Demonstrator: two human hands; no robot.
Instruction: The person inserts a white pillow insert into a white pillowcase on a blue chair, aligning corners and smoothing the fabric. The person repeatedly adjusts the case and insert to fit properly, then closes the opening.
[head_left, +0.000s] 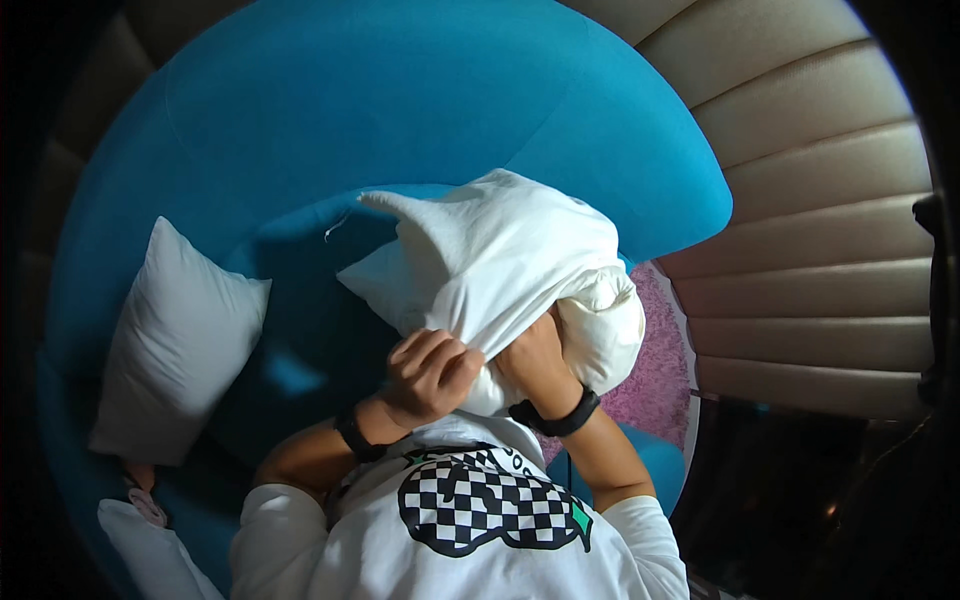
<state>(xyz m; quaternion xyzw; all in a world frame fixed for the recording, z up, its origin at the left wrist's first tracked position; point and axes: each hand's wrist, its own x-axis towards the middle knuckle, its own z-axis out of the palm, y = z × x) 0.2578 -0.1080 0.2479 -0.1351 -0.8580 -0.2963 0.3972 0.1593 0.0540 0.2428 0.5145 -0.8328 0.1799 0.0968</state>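
Note:
In front of my chest is a white fabric cover (517, 232), draped over a plump white cushion insert (607, 322) that bulges out on the right side. My left hand (435, 367) has its fingers curled over the near edge of the cover and grips it. Tucked under that edge, against the insert, is my right hand (536, 356); its fingers are hidden by the cloth. Past the cover's left side, a pointed white cushion corner (375, 281) shows, though I cannot tell whether it belongs to the same cushion.
A blue curved sofa (420, 90) surrounds the work. One white cushion (180, 345) leans at the left, another (150, 555) lies at lower left. A loose white thread (336, 226) rests on the seat. Right are a pink shaggy rug (660, 352) and a padded beige wall (810, 232).

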